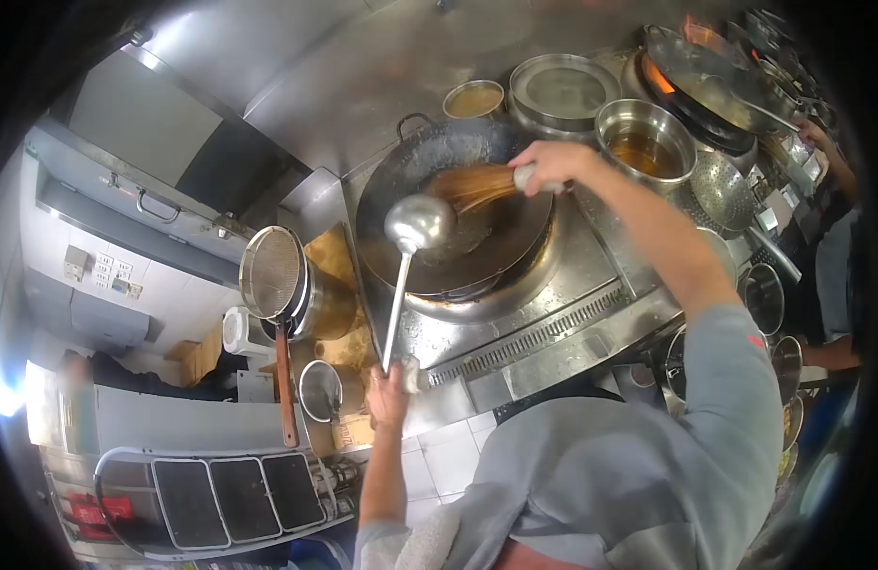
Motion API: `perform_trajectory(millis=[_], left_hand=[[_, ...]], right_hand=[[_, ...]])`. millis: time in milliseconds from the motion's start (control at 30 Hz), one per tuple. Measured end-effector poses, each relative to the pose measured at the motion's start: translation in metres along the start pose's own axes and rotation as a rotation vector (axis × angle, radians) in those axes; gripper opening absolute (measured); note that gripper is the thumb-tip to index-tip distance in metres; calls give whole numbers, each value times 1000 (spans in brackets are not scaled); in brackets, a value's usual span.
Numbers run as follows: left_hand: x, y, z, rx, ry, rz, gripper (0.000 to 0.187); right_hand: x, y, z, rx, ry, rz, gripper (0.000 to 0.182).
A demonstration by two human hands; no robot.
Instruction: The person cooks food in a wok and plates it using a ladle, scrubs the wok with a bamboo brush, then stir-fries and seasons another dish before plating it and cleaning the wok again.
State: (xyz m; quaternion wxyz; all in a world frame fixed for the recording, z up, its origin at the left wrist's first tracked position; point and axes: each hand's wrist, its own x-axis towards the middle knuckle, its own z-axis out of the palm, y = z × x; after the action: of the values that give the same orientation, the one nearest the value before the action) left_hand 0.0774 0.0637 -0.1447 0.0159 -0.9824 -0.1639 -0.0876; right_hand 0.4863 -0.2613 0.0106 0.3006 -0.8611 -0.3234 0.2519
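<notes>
Grey-sleeved shoulders of the person wearing the camera fill the lower edge of the view, and both arms reach up from them toward a steel cooking range. At the centre sits a large dark wok [448, 214], set into a round well in the range [543, 332].

One hand, the right hand [551, 166], is closed around the handle of a bamboo brush [472, 187]. Its bristles lie spread against the inside of the wok, angled down into the bowl, a hold that looks suited to scrubbing the metal.

On the other side, the left hand [388, 391] grips the far end of a long ladle [418, 225], fingers wrapped shut round the handle. The ladle's bowl hangs over the wok's near side, beside the bristles, probably held back by the long handle to keep the hand away from heat.

Round metal pots stand behind the wok, one holding amber liquid [645, 145]. A mesh strainer [273, 275] rests over a pot left of the range. Farther right, flames show under another wok [709, 76], where another person's arm [828, 152] reaches in.
</notes>
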Motion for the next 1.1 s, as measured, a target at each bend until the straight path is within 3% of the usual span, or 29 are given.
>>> perform_trajectory(millis=[33, 133, 200, 300, 367, 400, 433, 467, 533, 567, 600, 633, 700, 767, 900, 933, 967, 1000, 1033, 1067, 1100], left_hand=[[-5, 6, 6, -40, 40, 1, 33], [-3, 16, 20, -145, 118, -20, 43], [3, 23, 17, -167, 111, -28, 47], [22, 24, 11, -193, 162, 20, 49], [23, 19, 0, -242, 97, 31, 52], [23, 17, -6, -250, 52, 23, 53], [23, 16, -10, -255, 4, 16, 54], [25, 16, -9, -283, 19, 27, 55], [31, 21, -5, -344, 51, 53, 56], [31, 25, -3, -375, 81, 63, 55], [33, 31, -2, -405, 111, 73, 54], [36, 35, -2, -433, 143, 83, 54], [34, 28, -8, -483, 146, 106, 52], [30, 18, -7, -569, 110, 98, 52], [28, 20, -4, -724, 129, 112, 57], [27, 28, -8, -768, 129, 52, 46], [26, 30, -6, -724, 159, 85, 50], [24, 28, -5, -681, 194, 119, 55], [20, 25, -4, -642, 224, 155, 60], [13, 20, -6, -589, 293, 113, 56], [8, 15, -16, -574, 232, 35, 47]], right_hand=[[-24, -16, -22, -15, 64, 27, 69], [-73, -45, -45, 318, 325, -232, 70], [-89, -49, -23, 409, 277, -291, 70], [-85, -34, 5, -136, 171, -133, 76], [-83, -3, -19, -108, 297, -129, 76], [-96, -18, -31, 14, 298, 11, 77], [-109, -26, -41, 47, 380, -150, 77], [-130, -50, -50, 186, 365, -129, 77], [-147, -85, -29, 396, 442, -280, 76], [-139, -82, -9, 469, 528, -451, 75], [-113, -58, 10, 161, 502, -504, 76], [-100, -42, 28, -98, 345, -376, 77], [-112, -55, 15, -129, 87, 114, 79], [-113, -25, 1, -218, 390, -149, 79], [-138, -84, -14, 571, 424, -285, 80], [-122, -79, -1, 416, 460, -370, 80], [-96, -60, 20, 256, 493, -454, 80], [-75, -37, 36, -101, 348, -436, 81], [-85, -53, 30, -74, 74, -21, 85], [-95, -51, 19, -78, 102, 9, 86], [-98, -45, 0, -97, 127, 26, 88]])
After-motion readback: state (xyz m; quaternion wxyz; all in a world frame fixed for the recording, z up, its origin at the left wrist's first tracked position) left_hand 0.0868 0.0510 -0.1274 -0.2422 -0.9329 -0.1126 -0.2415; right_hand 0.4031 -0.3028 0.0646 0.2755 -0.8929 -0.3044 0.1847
